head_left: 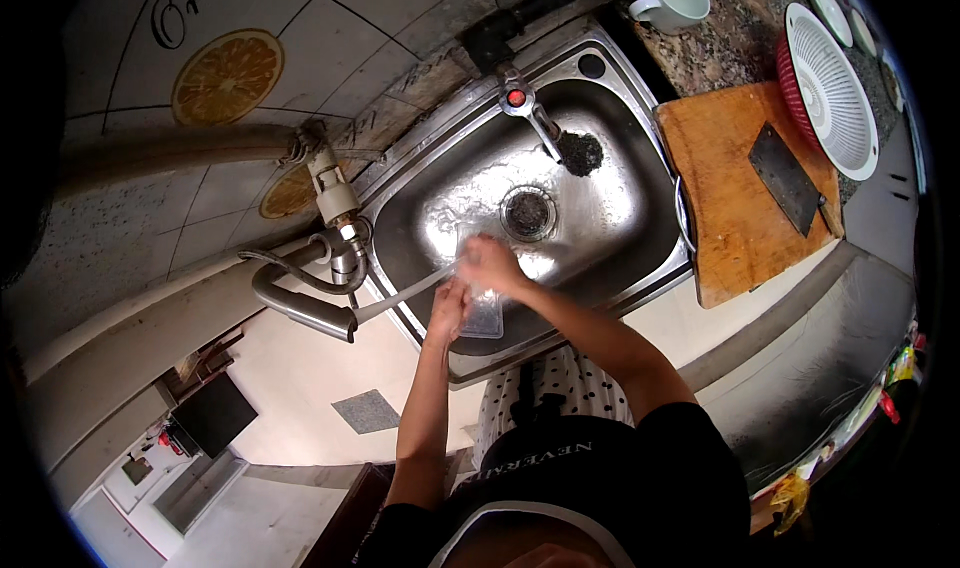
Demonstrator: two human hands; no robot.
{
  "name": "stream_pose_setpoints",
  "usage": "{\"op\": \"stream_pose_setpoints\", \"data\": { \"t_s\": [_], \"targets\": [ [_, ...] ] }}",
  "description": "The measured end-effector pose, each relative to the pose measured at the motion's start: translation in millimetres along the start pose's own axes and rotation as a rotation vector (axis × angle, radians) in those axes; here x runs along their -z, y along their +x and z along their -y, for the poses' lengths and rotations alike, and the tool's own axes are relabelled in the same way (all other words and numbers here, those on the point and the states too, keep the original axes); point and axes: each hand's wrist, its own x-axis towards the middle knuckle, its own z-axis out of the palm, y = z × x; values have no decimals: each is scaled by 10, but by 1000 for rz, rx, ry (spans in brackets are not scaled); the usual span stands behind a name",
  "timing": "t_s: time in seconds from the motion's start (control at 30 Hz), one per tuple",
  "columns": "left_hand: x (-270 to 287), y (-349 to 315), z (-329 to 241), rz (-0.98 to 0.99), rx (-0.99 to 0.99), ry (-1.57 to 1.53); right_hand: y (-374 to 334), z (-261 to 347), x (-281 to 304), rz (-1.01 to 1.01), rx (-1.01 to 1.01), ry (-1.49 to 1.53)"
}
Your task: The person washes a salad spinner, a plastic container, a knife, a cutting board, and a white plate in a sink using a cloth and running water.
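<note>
Both hands are in the left part of the steel sink (640, 230), in the stream of water (405, 294) from the left tap (300, 306). My left hand (450, 308) is closed on the edge of a clear rectangular plastic container (482, 318), whose lower end shows below the hands. My right hand (490, 265) lies over the container's upper part; its fingers are smeared by motion and partly hidden. Between the hands and the far rim is the drain strainer (528, 214). A dark clump of scraps (579, 154) lies under the second tap (518, 100).
Right of the sink a wooden cutting board (700, 188) holds a cleaver (785, 178). A red and white colander (828, 93) leans at the board's far right. Behind it stand a white mug (672, 3) and a white dish (829, 12). A tiled wall (330, 43) rises at the back left.
</note>
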Motion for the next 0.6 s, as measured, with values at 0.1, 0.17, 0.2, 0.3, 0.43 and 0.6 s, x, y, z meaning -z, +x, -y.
{"op": "stream_pose_setpoints", "data": {
  "t_s": [0.1, 0.17, 0.2, 0.3, 0.43, 0.6],
  "targets": [
    [-35, -23, -113, 132, -11, -83, 314, -151, 147, -284, -34, -117],
    [15, 55, -76, 112, -24, -76, 186, -192, 50, -180, 61, -212],
    [139, 214, 101, 73, -48, -71, 66, -135, 5, -117, 113, -265],
    [-59, 245, -9, -88, -53, -241, -398, 292, -28, 12, 137, -163],
    [-52, 222, -111, -78, -5, -231, -318, 128, 0, -104, 301, -76],
    [-14, 235, -126, 4, 34, -354, -127, -74, 204, -209, 213, -278]
  ]
}}
